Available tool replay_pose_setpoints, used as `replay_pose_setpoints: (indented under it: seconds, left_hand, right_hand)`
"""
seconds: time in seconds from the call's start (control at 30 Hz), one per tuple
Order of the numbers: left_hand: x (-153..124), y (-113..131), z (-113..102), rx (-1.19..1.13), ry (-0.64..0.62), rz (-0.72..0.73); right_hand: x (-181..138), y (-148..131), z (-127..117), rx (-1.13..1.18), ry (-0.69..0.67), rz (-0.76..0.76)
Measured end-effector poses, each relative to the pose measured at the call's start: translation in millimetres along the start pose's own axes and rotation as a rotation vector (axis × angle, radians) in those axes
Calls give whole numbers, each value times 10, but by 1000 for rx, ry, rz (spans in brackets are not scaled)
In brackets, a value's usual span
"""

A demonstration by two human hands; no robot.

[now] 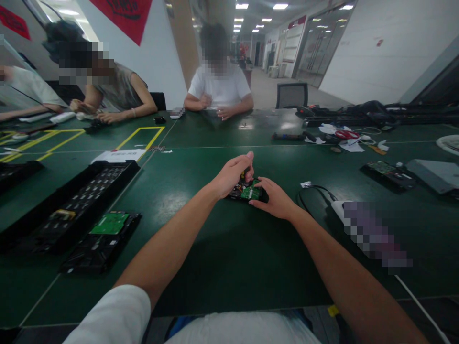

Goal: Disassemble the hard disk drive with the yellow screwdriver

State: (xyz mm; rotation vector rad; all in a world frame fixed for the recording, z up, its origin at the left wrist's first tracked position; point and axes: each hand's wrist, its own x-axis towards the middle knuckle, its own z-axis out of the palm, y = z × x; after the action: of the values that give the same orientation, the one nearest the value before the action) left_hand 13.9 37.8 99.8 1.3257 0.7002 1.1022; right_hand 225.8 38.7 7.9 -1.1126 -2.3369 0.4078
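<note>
A black electronic unit with a green circuit board (251, 192) lies on the table in front of me, its near edge toward me. Over its left part my left hand (234, 176) is closed in a fist, thumb uppermost. A bit of yellow and black shows below those fingers; what it belongs to is mostly hidden. My right hand (274, 198) grips the unit's right end, thumb at the near side and fingers across the far side. Small coloured parts or wires show on the board between the hands.
To the left are a long black tray (124, 168) and another black unit with a green board (109, 223). On the right lie a cabled white device (339, 208), another board unit (389, 174) and a grey box (435, 174). Several people sit across the green table (186, 165).
</note>
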Motion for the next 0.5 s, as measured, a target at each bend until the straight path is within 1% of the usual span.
replay_pose_setpoints:
  seconds: [0.13,0.3,0.4,0.5]
  left_hand:
    - [-11,3,-18,16,-2,-1]
    - [-3,12,-33,36,-73,-6]
    - [5,13,-45,86,-52,18]
    - [2,21,-58,125,-33,9]
  right_hand:
    - [4,-1,-1,-4,-1,3]
    - [10,-2,-6,4,-3,-9]
    - [15,-1,-5,6,6,-13]
    - [17,3,-5,8,9,-18]
